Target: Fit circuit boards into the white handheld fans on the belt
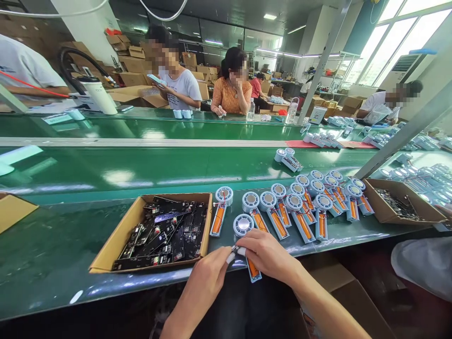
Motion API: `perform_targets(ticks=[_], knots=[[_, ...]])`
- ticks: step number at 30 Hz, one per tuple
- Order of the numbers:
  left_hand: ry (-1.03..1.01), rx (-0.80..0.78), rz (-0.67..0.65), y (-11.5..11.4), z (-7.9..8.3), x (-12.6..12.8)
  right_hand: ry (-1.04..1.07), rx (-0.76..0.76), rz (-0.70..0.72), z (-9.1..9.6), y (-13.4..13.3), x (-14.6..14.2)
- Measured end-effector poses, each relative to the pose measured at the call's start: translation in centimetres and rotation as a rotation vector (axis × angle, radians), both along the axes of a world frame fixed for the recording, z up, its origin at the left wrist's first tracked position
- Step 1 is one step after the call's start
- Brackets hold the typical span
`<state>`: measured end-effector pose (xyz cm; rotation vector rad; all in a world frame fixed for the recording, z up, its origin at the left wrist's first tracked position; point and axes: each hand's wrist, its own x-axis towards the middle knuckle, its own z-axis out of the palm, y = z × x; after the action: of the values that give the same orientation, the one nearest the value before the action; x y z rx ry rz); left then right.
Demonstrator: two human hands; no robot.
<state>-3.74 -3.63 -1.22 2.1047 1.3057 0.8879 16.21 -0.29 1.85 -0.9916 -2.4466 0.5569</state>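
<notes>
My left hand [208, 273] and my right hand [266, 254] meet at the near edge of the green bench [52, 254]. Both pinch at one small fan unit [247, 245], a white round fan head with an orange battery in a blue-grey handle shell. The left fingertips are closed on something tiny and white at its middle; the right hand covers the handle. A cardboard tray [106, 254] of black circuit boards [162, 233] lies just left of my hands. Several more fan units [300, 207] lie in a row beyond the right hand.
A second cardboard box [399, 207] with small dark parts stands at the right. A green conveyor belt [141, 167] runs behind the bench. Several people sit along the far side, with cardboard cartons stacked behind them. A slanted metal post [406, 134] crosses at the right.
</notes>
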Motion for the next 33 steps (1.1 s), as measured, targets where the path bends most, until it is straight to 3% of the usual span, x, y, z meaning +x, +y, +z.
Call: perform_targets(ticks=[9, 16, 19, 22, 27, 33], knots=[[-0.05, -0.082, 0.004, -0.2, -0.9, -0.1, -0.131, 0.071, -0.005, 0.2, -0.2, -0.4], [-0.1, -0.122, 0.02, -0.3, -1.0, -0.3, 0.077, -0.092, -0.058, -0.1, -0.2, 0.3], [-0.116, -0.131, 0.105, -0.7, -1.2, -0.4, 0.229, -0.128, -0.238, -0.1, -1.4, 1.3], [-0.105, -0.149, 0.243, -1.3, -1.4, -0.2, 0.172, -0.103, -0.434, -0.2, -3.0, 1.9], [-0.178, -0.259, 0.364, -2.0, -1.8, 0.1, -0.122, -0.2, -0.331, 0.3, -4.3, 1.4], [-0.236, -0.278, 0.343, -2.3, -1.9, 0.0, 0.006, -0.149, -0.266, 1.3, -3.0, 2.8]])
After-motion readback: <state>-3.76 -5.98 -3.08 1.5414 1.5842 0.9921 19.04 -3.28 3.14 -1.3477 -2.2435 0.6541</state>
